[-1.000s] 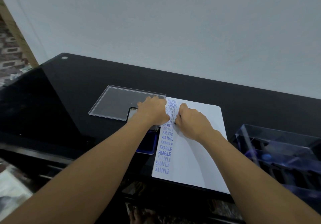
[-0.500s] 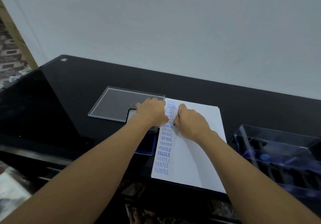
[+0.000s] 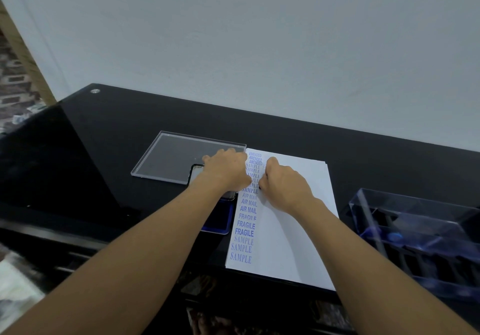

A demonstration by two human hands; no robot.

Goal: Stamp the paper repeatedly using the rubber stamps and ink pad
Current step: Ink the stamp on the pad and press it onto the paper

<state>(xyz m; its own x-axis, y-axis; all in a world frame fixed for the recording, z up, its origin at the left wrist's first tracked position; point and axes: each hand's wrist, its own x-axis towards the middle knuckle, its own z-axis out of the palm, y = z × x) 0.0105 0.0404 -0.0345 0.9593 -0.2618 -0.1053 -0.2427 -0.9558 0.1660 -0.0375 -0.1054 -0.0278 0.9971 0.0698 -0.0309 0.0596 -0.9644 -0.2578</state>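
Note:
A white paper stack (image 3: 293, 230) lies on the black desk, with a column of blue stamped words down its left side. My right hand (image 3: 285, 186) is curled over a rubber stamp, pressing it down on the paper beside that column. Only a dark bit of the rubber stamp (image 3: 260, 185) shows under the fingers. My left hand (image 3: 226, 171) rests flat with straight fingers across the paper's left edge and the far end of the blue ink pad (image 3: 217, 221). The ink pad lies open just left of the paper, partly hidden by my left forearm.
A clear plastic lid (image 3: 174, 156) lies flat behind my left hand. At the right stands a clear blue box (image 3: 415, 233) with dark compartments holding more stamps. The desk's front edge runs just below the paper, and a grey wall rises behind the desk.
Both hands stay where they were, the right hand still pressing on the paper. Only the view has shifted slightly.

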